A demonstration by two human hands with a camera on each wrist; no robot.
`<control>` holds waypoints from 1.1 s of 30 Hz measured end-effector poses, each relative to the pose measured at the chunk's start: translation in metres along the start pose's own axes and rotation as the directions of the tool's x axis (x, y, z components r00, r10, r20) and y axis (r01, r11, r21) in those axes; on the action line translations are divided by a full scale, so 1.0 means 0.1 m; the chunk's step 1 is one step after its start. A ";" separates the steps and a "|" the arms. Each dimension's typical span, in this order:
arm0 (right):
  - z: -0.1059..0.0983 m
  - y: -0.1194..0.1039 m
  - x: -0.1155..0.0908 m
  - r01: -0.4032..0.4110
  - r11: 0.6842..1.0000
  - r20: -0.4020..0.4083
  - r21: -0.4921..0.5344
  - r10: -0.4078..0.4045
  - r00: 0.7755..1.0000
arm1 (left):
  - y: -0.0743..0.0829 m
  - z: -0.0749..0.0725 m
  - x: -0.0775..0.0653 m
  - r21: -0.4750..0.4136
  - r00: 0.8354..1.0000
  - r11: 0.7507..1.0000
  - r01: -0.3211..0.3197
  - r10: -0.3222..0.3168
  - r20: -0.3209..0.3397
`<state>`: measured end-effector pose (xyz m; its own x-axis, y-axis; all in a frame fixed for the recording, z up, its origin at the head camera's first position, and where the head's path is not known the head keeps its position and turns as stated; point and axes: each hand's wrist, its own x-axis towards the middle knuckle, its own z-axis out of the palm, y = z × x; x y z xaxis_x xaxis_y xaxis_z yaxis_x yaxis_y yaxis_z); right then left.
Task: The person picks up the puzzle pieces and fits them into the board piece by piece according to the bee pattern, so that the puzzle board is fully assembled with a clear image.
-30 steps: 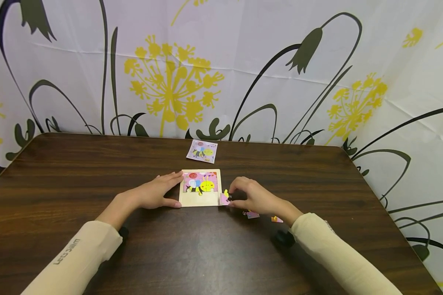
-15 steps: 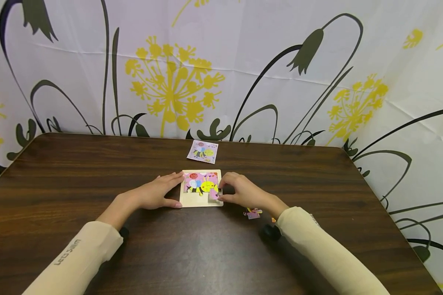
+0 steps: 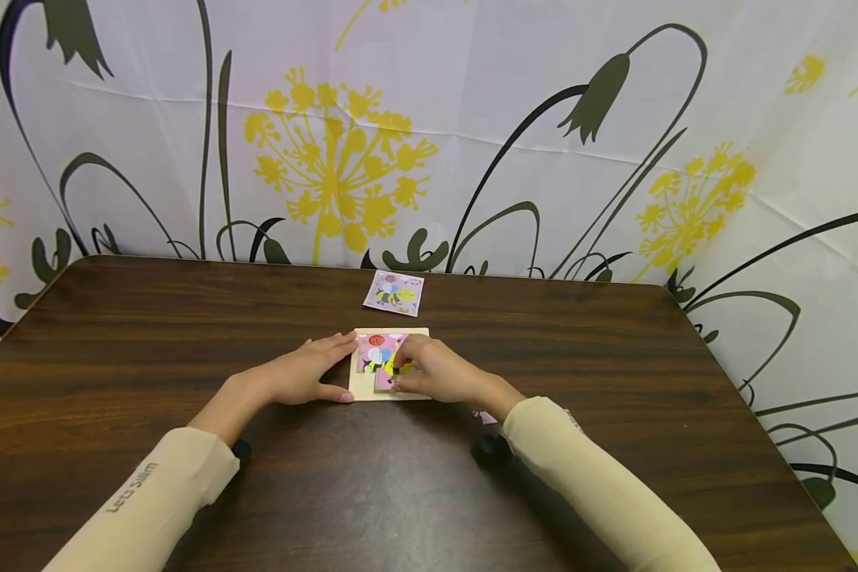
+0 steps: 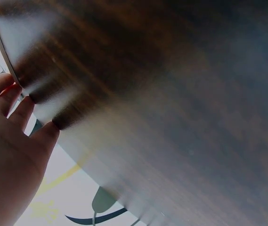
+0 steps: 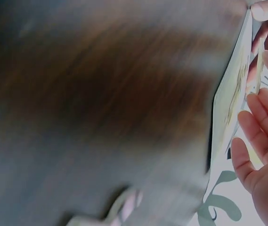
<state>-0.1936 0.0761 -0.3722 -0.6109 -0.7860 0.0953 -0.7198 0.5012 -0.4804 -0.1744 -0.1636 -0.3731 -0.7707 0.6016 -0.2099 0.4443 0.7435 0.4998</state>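
A shallow wooden puzzle tray [image 3: 362,389] lies on the table, its upper part filled with pieces that show a yellow-and-black bee on pink. My left hand [image 3: 302,373] rests at the tray's left side, fingers at the upper corner and thumb at the lower one. A pink puzzle piece [image 3: 384,381] is pinched between thumb and fingers of my right hand [image 3: 446,373], over the bare lower part of the tray. The right wrist view shows that piece edge-on [image 5: 259,66], raised off the tray. My right hand covers the tray's right part in the head view.
A square picture card [image 3: 395,294] with the same bee lies behind the tray. Partly under my right wrist, a loose puzzle piece [image 3: 483,415] lies on the dark wooden table [image 3: 314,492]. A flower-printed cloth [image 3: 486,95] hangs behind the table's far edge.
My right hand has carried the pink puzzle piece leftward, from beside the tray's right edge to over its lower middle. My left hand has stayed at the tray's left side.
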 end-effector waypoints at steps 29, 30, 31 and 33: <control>0.15 -0.15 0.19 -0.060 0.989 0.038 -0.133 0.065 0.997 | 0.01 0.00 -0.02 0.012 0.999 0.999 -0.036 0.036 -0.027; 0.15 -0.15 0.19 -0.060 0.989 0.038 -0.134 0.065 0.997 | 0.01 0.00 -0.02 0.013 0.999 0.999 -0.035 0.036 -0.026; 0.15 -0.15 0.19 -0.061 0.989 0.039 -0.136 0.067 0.997 | 0.02 0.00 -0.02 0.014 0.999 0.999 -0.035 0.035 -0.025; 0.15 -0.15 0.19 -0.062 0.988 0.040 -0.140 0.068 0.997 | 0.02 0.00 -0.02 0.014 0.999 0.999 -0.033 0.034 -0.024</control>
<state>-0.1897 0.0482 -0.3765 -0.6447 -0.7639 0.0271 -0.7198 0.5947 -0.3581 -0.1722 -0.1631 -0.3718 -0.7659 0.6193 -0.1729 0.4762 0.7270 0.4947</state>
